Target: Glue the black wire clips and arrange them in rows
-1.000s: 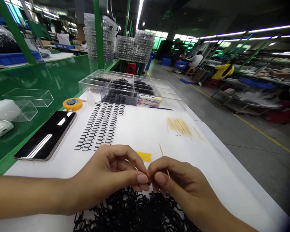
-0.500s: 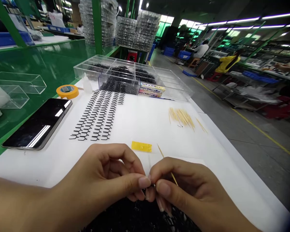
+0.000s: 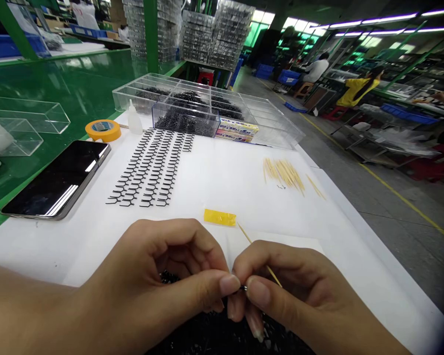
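My left hand [image 3: 159, 281] and my right hand [image 3: 292, 291] meet at the fingertips near the bottom of the view, both pinched on a tiny black clip part [image 3: 243, 287]. My right hand also holds a thin wooden stick [image 3: 244, 233] that pokes up and away between its fingers. Under the hands lies a heap of black clip parts [image 3: 214, 335]. A yellow tape piece [image 3: 219, 217] lies on the white table [image 3: 225, 182] just beyond my fingers. Rows of black clip parts [image 3: 151, 167] are laid out further back.
A phone [image 3: 55, 182] lies at the left, with a yellow tape roll [image 3: 102, 130] and a small white bottle [image 3: 134, 121] behind it. Clear compartment trays [image 3: 207, 111] stand at the back. Loose wooden sticks [image 3: 283, 172] lie at the right. People sit at benches far right.
The view has tilted down and closer. My hands stay pinched together on the small part and have sunk toward the bottom of the picture; the black heap is now mostly hidden under them.
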